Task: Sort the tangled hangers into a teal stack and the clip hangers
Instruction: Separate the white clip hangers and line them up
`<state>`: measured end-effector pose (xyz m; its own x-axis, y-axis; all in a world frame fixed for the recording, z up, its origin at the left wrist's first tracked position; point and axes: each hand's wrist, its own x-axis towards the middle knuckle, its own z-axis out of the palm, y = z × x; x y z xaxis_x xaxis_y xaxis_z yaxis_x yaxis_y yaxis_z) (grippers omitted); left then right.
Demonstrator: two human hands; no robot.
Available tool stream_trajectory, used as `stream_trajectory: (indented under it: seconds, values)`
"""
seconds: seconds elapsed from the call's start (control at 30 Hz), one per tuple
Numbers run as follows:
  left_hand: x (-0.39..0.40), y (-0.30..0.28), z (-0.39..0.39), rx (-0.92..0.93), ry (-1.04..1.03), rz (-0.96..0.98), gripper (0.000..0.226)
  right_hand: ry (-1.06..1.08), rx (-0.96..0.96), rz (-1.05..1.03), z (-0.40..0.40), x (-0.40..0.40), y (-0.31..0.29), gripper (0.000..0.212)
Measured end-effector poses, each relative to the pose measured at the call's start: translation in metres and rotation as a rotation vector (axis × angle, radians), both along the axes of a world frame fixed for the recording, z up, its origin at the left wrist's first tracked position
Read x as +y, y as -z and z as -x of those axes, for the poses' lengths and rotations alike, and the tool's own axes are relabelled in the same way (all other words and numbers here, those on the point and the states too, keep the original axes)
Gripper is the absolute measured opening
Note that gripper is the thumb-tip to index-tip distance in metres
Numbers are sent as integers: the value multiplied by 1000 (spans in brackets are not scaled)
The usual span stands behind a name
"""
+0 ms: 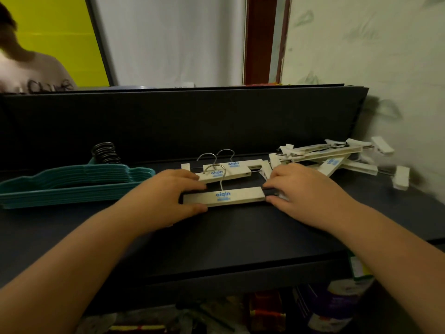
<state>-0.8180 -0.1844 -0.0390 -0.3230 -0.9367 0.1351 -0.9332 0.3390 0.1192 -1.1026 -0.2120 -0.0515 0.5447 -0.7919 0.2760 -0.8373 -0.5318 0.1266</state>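
A white clip hanger (238,196) with blue lettering lies flat on the dark table (216,237). My left hand (168,196) grips its left end and my right hand (298,189) grips its right end. Behind it lie two more white clip hangers (231,169) with metal hooks. A tangled heap of white clip hangers (337,157) sits at the right. At the left, the teal hangers (72,184) lie in a neat stack, their dark hooks (106,153) bunched together.
A dark upright panel (192,121) closes the back of the table. A pale wall (385,68) stands at the right. Another person (24,68) sits beyond the panel at the far left. Clutter lies under the table's front edge (240,278).
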Motion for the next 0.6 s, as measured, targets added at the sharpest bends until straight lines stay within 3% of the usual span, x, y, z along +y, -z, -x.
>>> stream_trajectory:
  seconds: [0.23, 0.43, 0.6]
  values:
    - [-4, 4, 2, -40, -16, 5, 40, -50, 32, -97, -6, -15, -5, 33]
    - [-5, -2, 9, -62, -54, -64, 53, -32, -106, -139, -37, -48, -35, 37]
    - [-18, -4, 21, 97, -156, -39, 27, 121, 251, -224, -64, -98, -37, 30]
